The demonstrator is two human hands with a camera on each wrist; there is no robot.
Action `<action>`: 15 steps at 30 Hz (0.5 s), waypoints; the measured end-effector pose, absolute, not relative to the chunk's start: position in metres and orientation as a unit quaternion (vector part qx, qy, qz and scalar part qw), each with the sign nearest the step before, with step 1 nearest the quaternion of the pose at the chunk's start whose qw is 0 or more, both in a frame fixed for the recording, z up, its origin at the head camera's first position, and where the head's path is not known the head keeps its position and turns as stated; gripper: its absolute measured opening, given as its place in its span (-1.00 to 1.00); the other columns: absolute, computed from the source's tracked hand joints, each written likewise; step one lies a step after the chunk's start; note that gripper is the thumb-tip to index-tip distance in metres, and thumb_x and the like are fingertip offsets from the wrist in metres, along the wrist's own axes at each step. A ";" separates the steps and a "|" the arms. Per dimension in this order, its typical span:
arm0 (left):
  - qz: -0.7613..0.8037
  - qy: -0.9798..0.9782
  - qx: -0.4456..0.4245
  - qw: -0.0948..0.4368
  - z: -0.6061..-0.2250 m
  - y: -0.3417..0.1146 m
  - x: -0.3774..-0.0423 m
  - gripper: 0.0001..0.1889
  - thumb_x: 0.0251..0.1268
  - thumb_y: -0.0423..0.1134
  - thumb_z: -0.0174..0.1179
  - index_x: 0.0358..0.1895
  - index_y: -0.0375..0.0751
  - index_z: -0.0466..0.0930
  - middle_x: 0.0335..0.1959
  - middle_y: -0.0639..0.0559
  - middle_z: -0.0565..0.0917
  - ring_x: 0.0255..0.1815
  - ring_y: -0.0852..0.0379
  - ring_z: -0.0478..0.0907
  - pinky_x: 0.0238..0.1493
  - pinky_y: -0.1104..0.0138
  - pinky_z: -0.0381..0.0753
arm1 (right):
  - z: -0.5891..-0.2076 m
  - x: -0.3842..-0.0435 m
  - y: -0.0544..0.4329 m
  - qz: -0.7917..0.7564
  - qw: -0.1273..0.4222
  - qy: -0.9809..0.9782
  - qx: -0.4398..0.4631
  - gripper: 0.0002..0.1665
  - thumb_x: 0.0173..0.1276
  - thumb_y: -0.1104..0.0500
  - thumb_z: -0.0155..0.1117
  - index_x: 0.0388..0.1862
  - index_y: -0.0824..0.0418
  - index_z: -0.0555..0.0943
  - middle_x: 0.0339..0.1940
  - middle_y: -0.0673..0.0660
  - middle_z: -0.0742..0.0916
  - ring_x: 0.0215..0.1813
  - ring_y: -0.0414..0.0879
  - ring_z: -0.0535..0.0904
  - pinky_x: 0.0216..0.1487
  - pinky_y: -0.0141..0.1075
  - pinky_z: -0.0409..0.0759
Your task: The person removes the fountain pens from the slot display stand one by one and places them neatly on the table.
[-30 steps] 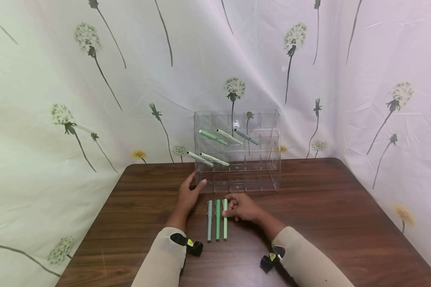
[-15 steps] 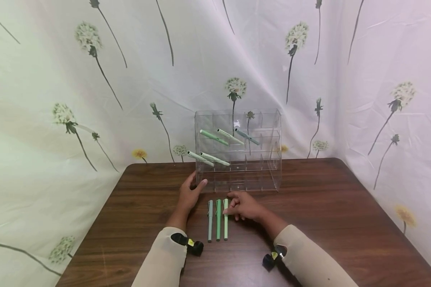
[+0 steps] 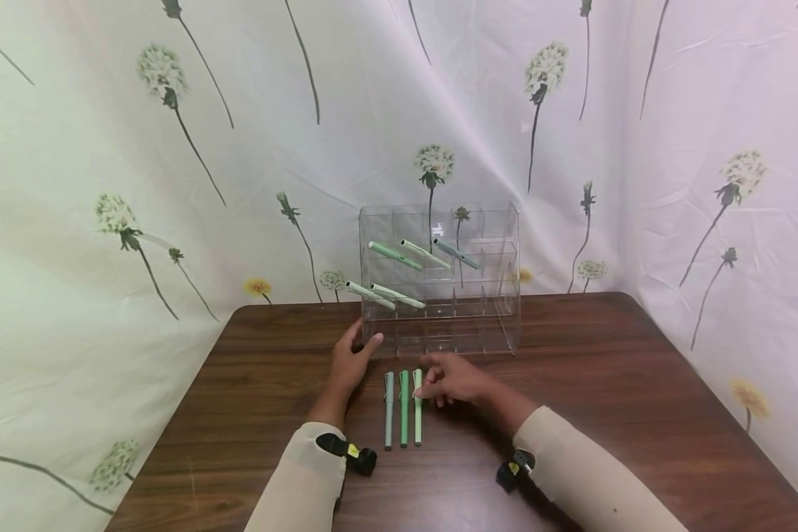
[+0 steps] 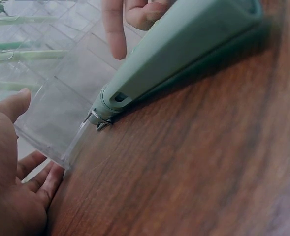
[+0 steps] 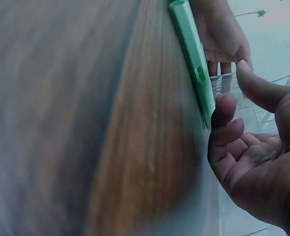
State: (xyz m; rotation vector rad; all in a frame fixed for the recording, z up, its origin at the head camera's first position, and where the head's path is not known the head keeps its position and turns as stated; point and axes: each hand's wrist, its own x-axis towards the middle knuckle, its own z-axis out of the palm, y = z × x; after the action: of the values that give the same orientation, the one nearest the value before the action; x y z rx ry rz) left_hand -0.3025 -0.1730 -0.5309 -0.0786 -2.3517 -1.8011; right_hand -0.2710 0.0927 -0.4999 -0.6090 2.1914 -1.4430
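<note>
A clear acrylic pen rack stands on the table. My left hand rests at its lower left corner, fingers along the side and thumb extended in front. Before the rack lie a grey-blue pen, a green pen and a light green pen, side by side. My right hand is beside the light green pen, thumb tip right at its edge and index finger reaching near its top end. Its other fingers hang loosely curled in the right wrist view. Close up in the left wrist view looms the grey-blue pen.
Several pens slant in the rack's tiers: a green one, a pale one and a grey-blue one above, with pale pens below. Behind the brown wooden table hangs a flower-printed curtain.
My right forearm has swung a little to the right, and the right thumb has drawn slightly back across the light green pen. The left hand, rack and pens stay put.
</note>
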 end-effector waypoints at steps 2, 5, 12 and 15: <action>-0.605 -0.791 -0.026 0.090 -0.531 -0.173 -0.302 -0.23 0.57 0.04 0.38 0.71 -0.03 0.33 0.62 -0.24 0.50 0.65 -0.26 0.42 0.62 -0.22 0.37 | -0.497 -0.272 0.093 -0.510 0.224 0.799 -0.225 0.03 0.47 0.17 0.55 0.69 0.51 0.21 -0.40 0.00 0.76 -0.51 -0.12 0.63 -0.49 -0.29 0.52; -0.603 -0.792 -0.025 0.089 -0.530 -0.173 -0.302 -0.23 0.57 0.05 0.38 0.72 -0.02 0.33 0.62 -0.24 0.50 0.65 -0.26 0.42 0.62 -0.22 0.37 | -0.490 -0.274 0.094 -0.494 0.228 0.806 -0.235 0.03 0.48 0.15 0.54 0.71 0.48 0.20 -0.38 0.02 0.78 -0.49 -0.11 0.64 -0.47 -0.29 0.54; -0.601 -0.794 -0.022 0.092 -0.531 -0.173 -0.303 -0.24 0.57 0.03 0.38 0.71 -0.02 0.34 0.60 -0.24 0.52 0.63 -0.24 0.44 0.62 -0.19 0.39 | -0.472 -0.278 0.095 -0.485 0.239 0.804 -0.247 0.03 0.48 0.17 0.55 0.72 0.44 0.21 -0.32 0.07 0.79 -0.45 -0.07 0.67 -0.41 -0.27 0.61; -0.600 -0.794 -0.021 0.094 -0.532 -0.173 -0.303 -0.24 0.56 0.03 0.39 0.70 -0.02 0.35 0.59 -0.24 0.54 0.61 -0.23 0.46 0.61 -0.18 0.40 | -0.463 -0.280 0.096 -0.478 0.240 0.806 -0.255 0.01 0.47 0.17 0.55 0.71 0.44 0.23 -0.29 0.09 0.80 -0.42 0.01 0.70 -0.36 -0.19 0.67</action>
State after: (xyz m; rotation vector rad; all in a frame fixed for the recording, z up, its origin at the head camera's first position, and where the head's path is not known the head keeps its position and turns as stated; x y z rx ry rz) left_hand -0.3032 -0.1735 -0.5317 -0.0634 -2.3554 -1.7806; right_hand -0.2798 0.0965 -0.4634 -0.6967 2.2048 -1.3085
